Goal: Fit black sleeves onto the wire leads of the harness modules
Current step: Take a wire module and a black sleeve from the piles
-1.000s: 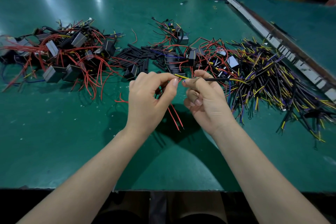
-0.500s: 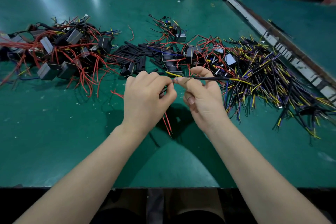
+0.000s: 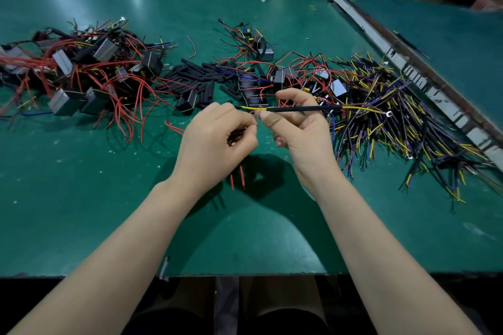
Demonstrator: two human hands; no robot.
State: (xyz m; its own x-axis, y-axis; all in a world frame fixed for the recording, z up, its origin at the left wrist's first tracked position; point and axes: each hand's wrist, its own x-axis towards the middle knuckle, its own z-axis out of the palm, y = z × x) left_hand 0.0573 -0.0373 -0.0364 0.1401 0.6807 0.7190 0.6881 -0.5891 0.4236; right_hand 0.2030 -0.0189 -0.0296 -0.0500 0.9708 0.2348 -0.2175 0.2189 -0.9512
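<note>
My right hand (image 3: 299,128) pinches a long black sleeve (image 3: 303,109) between thumb and forefinger, held level above the table. A yellow lead (image 3: 251,108) runs through the sleeve and comes out at the right with a ring terminal (image 3: 389,113). My left hand (image 3: 215,139) has its fingers curled round a harness module, mostly hidden in the palm, and its fingertips meet the yellow lead's left end. Two red leads (image 3: 236,178) hang below the left hand.
Loose black sleeves (image 3: 198,76) lie in a heap behind my hands. A pile of modules with red leads (image 3: 89,76) is at the left, more modules (image 3: 283,76) in the middle, sleeved yellow and blue wires (image 3: 394,117) at the right. A metal rail (image 3: 408,62) borders the green table (image 3: 81,198).
The black sleeve has slid further right along the yellow lead, baring more yellow wire at its left. Both hands stay together at the table's middle.
</note>
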